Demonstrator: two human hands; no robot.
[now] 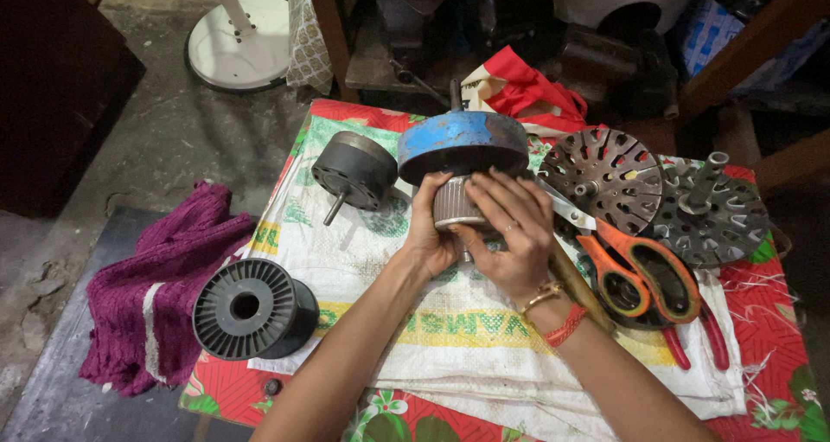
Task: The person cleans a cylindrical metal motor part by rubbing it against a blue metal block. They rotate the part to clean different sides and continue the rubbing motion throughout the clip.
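I see both hands, left hand [430, 234] and right hand [510, 234], each grip closed around the ribbed core [454, 204] under the blue motor housing [462, 144].

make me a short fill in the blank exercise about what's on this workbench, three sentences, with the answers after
1. Both hands, the left hand and the right hand, grip a ribbed metal core under a round ____ housing.
2. The scissors right of the hands have ____ handles.
3. The empty black spool lies beside a crumpled ____ cloth.

Missing words: blue; orange; purple
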